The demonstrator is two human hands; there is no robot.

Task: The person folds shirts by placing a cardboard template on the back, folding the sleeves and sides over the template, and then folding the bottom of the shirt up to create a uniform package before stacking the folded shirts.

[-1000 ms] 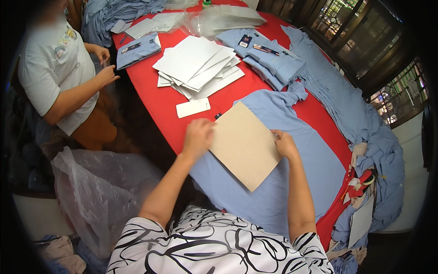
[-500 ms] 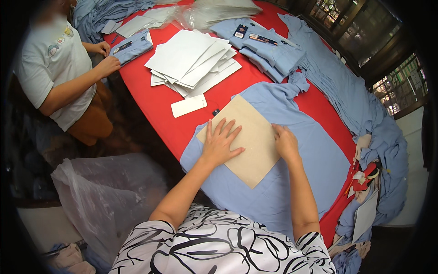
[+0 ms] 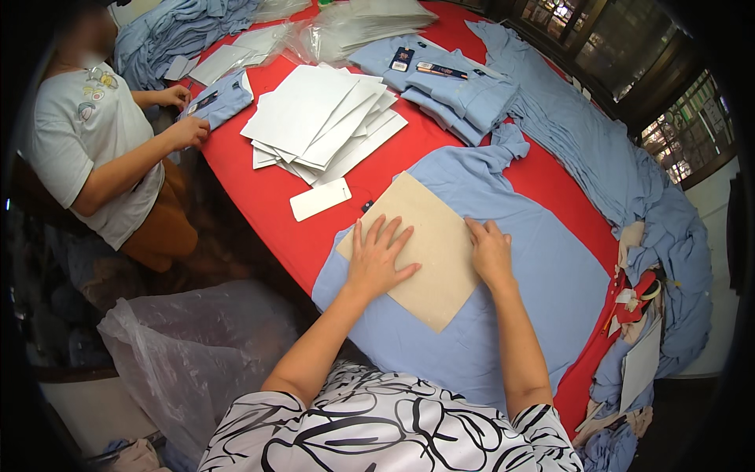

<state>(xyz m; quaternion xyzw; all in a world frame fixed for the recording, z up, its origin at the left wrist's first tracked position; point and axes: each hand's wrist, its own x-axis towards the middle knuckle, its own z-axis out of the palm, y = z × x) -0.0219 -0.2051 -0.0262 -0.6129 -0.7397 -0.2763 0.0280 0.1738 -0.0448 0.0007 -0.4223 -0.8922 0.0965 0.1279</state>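
Observation:
A light blue garment is spread on the red-covered table in front of me. On it lies a square sheet of tan cardboard, turned so its corners point near and far. My left hand is flat on the cardboard's left part, fingers spread. At its right corner, my right hand rests with bent fingers slightly apart, touching the edge and the cloth beside it. A white hang tag lies just beyond the cardboard's left side, by a small dark label.
White boards are stacked loosely beyond the tag. Folded blue shirts with tags lie at the back; more blue garments line the right edge. A co-worker handles a folded shirt at left. A clear plastic bag stands left of me.
The view has shifted slightly. My right hand's fingers have loosened and spread a little at the cardboard's corner. The left hand stays flat on the cardboard.

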